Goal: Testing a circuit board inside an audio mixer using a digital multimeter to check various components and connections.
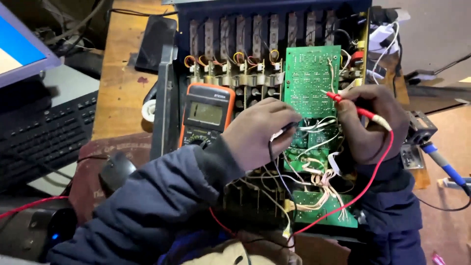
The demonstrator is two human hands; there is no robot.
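My right hand [370,122] grips a red test probe [351,105], its tip touching the upright green circuit board [311,78] inside an opened dark electronics chassis [169,93]. My left hand [257,135] is closed around a black probe lead [274,157] just below that board, near white wire bundles. An orange multimeter with a grey display [206,115] leans on the chassis left of my left hand. A red lead [360,191] trails down from my right hand over a lower green board [324,206].
A black keyboard [46,137] and a monitor corner [19,49] sit at the left, with a black mouse [115,169] on a mat. A blue-handled tool [444,167] lies at the right. A roll of white tape [148,110] rests on the wooden bench [122,73].
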